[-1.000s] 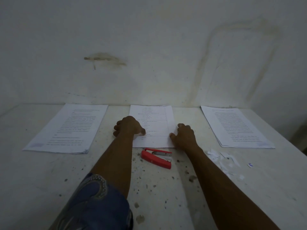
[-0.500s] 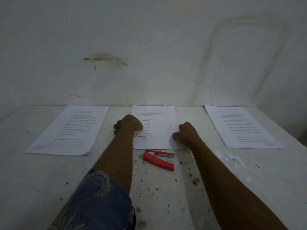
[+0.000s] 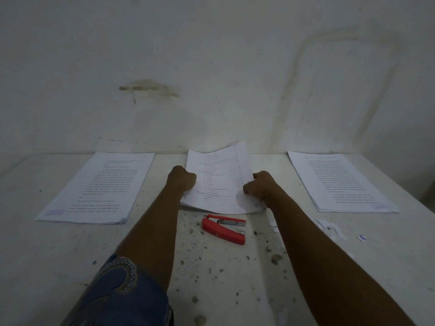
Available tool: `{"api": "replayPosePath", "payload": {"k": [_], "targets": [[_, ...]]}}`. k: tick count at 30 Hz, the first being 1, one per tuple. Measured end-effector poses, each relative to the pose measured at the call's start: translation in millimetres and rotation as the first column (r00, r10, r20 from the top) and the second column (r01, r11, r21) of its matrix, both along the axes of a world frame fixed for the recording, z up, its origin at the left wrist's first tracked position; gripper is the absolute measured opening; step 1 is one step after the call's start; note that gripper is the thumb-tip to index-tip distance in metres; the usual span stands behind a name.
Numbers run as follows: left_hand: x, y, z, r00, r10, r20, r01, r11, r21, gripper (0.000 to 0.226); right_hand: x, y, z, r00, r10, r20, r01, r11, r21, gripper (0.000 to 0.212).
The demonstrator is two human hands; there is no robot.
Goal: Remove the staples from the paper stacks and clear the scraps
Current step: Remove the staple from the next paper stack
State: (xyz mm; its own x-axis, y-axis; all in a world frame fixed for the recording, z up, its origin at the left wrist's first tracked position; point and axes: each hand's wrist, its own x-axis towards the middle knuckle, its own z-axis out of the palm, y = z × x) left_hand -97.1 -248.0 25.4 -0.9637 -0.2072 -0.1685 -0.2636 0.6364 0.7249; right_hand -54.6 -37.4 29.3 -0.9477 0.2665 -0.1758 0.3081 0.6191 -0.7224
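Head view: the middle stack of white printed paper lies with its long axis running from the person toward the stained whitish wall, its far end bowed up. The left hand curls round its left edge and the right hand clamps its right edge. Just nearer, a red plastic stapler lies crosswise, open end rightward, on the pale speckled surface, which also carries a flat left paper stack, a right paper stack and white torn scraps.
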Motion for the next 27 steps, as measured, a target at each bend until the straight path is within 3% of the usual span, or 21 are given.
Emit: {"api": "replayPosePath", "payload": {"k": [2,4,10,16,20,23,27], "targets": [[6.9,-1.1,-3.5,0.997,0.012,-0.072,-0.003,0.994,0.112,0.027,5.8,0.1,0.5,0.998,-0.007,-0.06,0.002,0.997,-0.083,0.031],[15.9,-1.8,-2.3,0.989,0.038,-0.14,-0.01,0.981,0.192,0.037,11.4,-1.0,0.8,0.992,0.0,-0.127,-0.02,0.988,-0.151,0.039],[64.8,-6.8,22.9,0.906,0.113,-0.408,0.034,0.941,0.337,0.032,46.2,-17.6,23.4,0.94,-0.002,-0.342,-0.098,0.956,-0.275,0.039],[135.4,-19.0,33.2,0.813,0.217,-0.541,0.02,0.917,0.398,0.028,106.0,-51.2,42.7,0.798,0.046,-0.6,-0.179,0.97,-0.164,0.028],[177.3,-33.4,27.8,0.745,0.25,-0.618,0.035,0.911,0.411,0.021,150.2,-69.2,36.7,0.776,0.002,-0.631,-0.165,0.966,-0.2,0.022],[205.5,-42.3,20.3,0.72,0.203,-0.663,0.099,0.917,0.387,0.028,182.9,-74.7,16.3,0.754,-0.057,-0.654,-0.158,0.951,-0.265,0.022],[232.4,-44.3,-1.9,0.787,0.151,-0.598,0.106,0.922,0.373,0.042,207.2,-78.4,-16.0,0.781,-0.067,-0.621,-0.156,0.942,-0.297,0.02]]}}
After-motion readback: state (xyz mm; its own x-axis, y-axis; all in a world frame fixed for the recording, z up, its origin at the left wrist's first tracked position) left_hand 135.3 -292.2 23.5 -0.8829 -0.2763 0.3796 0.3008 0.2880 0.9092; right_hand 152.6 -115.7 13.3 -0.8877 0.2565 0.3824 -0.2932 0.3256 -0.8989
